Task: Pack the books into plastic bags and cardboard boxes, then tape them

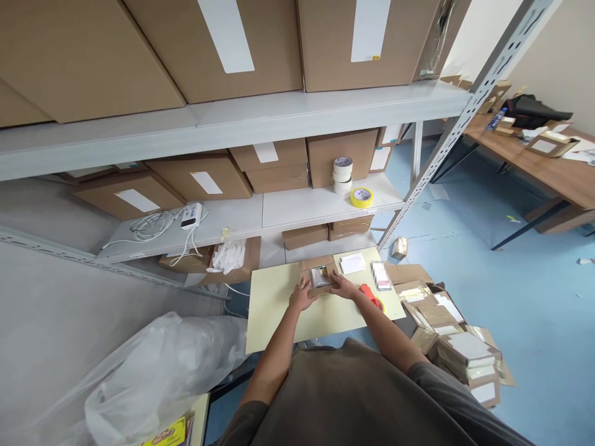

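A small cardboard box (305,267) stands on the cream-coloured table (274,310) with its flaps spread. Inside it lies a clear plastic packet (318,277) with something pale and a bit of yellow. My left hand (302,296) grips the near left side of the box. On the right side, my right hand (343,285) holds the box edge, fingers over the flap. Close to my right forearm lies a red tape dispenser (369,293) with yellow tape. White paper slips (352,263) and a phone with a blurred screen (382,275) lie at the table's right.
Metal shelving (232,127) with large cartons rises beyond the table. Tape rolls (343,168) and a white power strip (191,215) with cables sit on its middle shelf. Packed parcels (467,350) are piled at right; a plastic bag (171,365) bulges at left.
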A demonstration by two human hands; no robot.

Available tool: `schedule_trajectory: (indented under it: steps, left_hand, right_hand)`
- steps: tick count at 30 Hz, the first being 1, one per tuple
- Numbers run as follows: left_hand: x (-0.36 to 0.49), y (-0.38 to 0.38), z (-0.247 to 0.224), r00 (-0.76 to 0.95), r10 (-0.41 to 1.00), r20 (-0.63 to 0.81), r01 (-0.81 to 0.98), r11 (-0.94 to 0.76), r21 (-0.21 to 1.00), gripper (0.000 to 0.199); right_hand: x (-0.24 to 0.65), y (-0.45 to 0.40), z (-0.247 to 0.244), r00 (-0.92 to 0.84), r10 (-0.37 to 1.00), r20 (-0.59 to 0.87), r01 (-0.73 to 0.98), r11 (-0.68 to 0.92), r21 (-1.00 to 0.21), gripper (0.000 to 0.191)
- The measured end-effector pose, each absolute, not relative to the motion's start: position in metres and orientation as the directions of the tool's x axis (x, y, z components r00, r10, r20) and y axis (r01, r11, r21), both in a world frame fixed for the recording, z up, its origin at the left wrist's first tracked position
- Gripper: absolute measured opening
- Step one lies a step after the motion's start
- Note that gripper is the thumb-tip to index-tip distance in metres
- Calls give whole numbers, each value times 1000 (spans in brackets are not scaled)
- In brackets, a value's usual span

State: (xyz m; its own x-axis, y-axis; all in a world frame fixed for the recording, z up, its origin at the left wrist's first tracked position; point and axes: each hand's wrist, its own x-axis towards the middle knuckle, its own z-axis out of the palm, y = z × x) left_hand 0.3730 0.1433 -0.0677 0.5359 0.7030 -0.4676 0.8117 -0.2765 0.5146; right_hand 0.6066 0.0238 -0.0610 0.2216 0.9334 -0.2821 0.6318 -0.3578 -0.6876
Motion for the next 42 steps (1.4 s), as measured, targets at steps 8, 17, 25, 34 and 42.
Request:
schedule_trajectory:
  steps: [8, 17, 25, 34, 42]
  left_hand:
    - [366, 145, -59, 522, 757, -393, 793, -262, 551, 54]
    - [364, 172, -63, 306, 909, -281, 799, -86, 595, 95]
    - [376, 215, -75, 318, 873, -371, 355, 253, 900, 73]
    - [357, 204, -100, 451, 884, -121, 374, -64, 925, 33]
    - [360, 245, -87, 864, 496, -85, 287, -348, 892, 37]
  right_hand:
    - [608, 16, -55, 211, 929, -303, 569, -369, -734, 59]
    - [550, 41, -69, 569, 788, -235, 616, -597, -514, 75]
    - [544, 37, -64, 636, 631, -444, 379, -757, -532, 83]
    - [527, 21, -97, 730, 564, -387, 281, -763, -582, 78]
    - [528, 23, -104, 684, 692, -231, 372, -603, -706, 99]
